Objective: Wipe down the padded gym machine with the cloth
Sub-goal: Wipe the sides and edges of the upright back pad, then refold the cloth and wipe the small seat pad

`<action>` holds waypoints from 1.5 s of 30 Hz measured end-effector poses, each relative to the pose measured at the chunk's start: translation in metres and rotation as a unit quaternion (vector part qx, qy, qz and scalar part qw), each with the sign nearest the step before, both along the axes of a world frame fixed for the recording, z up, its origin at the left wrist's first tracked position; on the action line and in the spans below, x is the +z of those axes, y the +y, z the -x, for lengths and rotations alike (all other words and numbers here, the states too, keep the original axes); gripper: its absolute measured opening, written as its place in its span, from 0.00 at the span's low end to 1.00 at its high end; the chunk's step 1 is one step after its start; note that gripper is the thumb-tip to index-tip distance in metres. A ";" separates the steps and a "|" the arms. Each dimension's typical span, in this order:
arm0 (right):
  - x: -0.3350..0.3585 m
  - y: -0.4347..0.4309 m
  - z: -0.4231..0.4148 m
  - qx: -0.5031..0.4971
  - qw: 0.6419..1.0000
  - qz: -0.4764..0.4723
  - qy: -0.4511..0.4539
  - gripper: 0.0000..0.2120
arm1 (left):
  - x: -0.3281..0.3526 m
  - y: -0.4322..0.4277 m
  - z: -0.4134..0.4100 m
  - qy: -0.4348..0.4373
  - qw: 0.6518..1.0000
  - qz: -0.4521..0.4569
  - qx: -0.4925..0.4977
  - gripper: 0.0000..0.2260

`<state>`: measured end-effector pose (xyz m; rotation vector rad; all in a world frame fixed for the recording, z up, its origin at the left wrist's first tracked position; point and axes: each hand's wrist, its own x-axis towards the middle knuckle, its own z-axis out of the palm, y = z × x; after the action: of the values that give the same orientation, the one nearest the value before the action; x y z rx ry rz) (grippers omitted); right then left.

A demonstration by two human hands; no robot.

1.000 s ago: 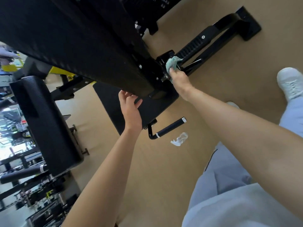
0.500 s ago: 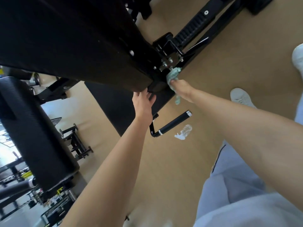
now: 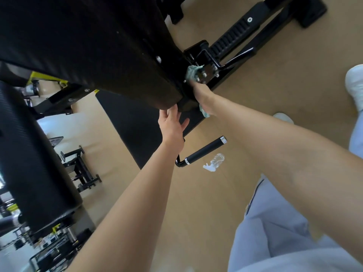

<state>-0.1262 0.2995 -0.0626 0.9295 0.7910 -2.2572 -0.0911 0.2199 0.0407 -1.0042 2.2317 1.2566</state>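
Observation:
A long black padded bench of the gym machine fills the upper left. My right hand is closed on a pale green cloth and presses it against the bolted metal bracket under the pad's lower end; a tail of the cloth hangs below my wrist. My left hand rests against the pad's bottom edge, fingers spread, holding nothing.
A black handle bar sticks out below the pad. A clear spray bottle lies on the tan floor. A black floor mat lies under the machine. Another black padded seat stands at left. My white shoe is at right.
My right hand slid the cloth up from the pad's lower corner onto the bolted bracket. My left hand stayed on the pad's bottom edge. The view shifted slightly.

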 end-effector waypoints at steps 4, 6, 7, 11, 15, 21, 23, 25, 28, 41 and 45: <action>0.021 0.011 -0.017 -0.014 1.000 0.009 0.026 0.28 | 0.002 0.005 -0.003 -0.011 1.000 0.006 0.013 0.06; 0.036 0.016 -0.022 -0.055 0.997 0.056 0.026 0.24 | 0.004 0.013 -0.003 -0.018 1.000 0.014 0.012 0.06; 0.047 0.020 -0.025 -0.071 0.993 0.093 0.024 0.24 | 0.005 0.018 -0.003 -0.023 0.999 0.026 0.010 0.06; 0.082 0.050 -0.035 -0.078 0.984 0.158 0.032 0.28 | 0.015 0.036 -0.003 -0.044 0.998 0.033 0.023 0.14; 0.108 0.106 -0.041 -0.062 0.974 0.206 0.077 0.25 | 0.041 0.057 -0.017 -0.047 0.997 0.042 0.039 0.11; 0.150 0.209 -0.041 -0.027 0.973 0.190 0.128 0.28 | 0.087 0.120 -0.049 -0.065 0.998 -0.026 -0.007 0.20; 0.160 0.244 -0.042 -0.017 0.978 0.160 0.133 0.26 | 0.098 0.149 -0.052 -0.048 0.996 -0.072 0.010 0.23; 0.169 0.277 -0.042 0.010 0.983 0.119 0.141 0.23 | 0.106 0.181 -0.052 -0.024 0.996 -0.078 0.033 0.15; 0.187 0.321 -0.039 0.073 0.981 0.065 0.170 0.17 | 0.117 0.223 -0.045 -0.001 0.989 -0.133 0.069 0.14; 0.213 0.445 0.058 0.316 0.906 -0.169 0.223 0.16 | 0.127 0.348 0.037 -0.036 0.932 -0.356 0.064 0.13; 0.214 0.464 0.112 0.334 0.889 -0.224 0.217 0.14 | 0.124 0.368 0.082 0.030 0.918 -0.373 0.133 0.12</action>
<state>-0.2387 0.7636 0.1514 0.2306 1.5992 -1.6869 -0.1732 0.5882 0.1647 -0.9607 1.4366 2.0514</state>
